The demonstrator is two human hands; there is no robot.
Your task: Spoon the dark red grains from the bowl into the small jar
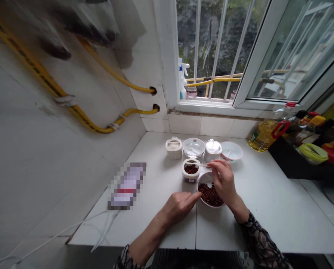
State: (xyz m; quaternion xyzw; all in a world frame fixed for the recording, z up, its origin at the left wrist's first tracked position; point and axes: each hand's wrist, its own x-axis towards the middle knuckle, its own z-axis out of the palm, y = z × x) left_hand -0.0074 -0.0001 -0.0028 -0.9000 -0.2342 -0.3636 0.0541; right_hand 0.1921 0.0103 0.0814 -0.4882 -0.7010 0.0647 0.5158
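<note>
In the head view my right hand (223,181) is closed on the handle of a small white spoon (202,165). The spoon's other end reaches over a small open jar (191,179) of dark reddish-brown dried spice pieces. More of the same pieces (210,196) lie in a pink-rimmed white bowl (216,205) just in front of the jar. My left hand (179,205) is at the bowl's left side, its fingers pinched at the rim; the fingertips are partly hidden. The right hand partly covers the bowl's right side.
Behind the jar stand a lidded white container (173,151), a clear-covered bowl (193,150), another container (213,151) and a white bowl (235,151). An oil bottle (263,136) and a black condiment rack (284,160) are at right. A blurred-out flat object (127,185) and cables lie left.
</note>
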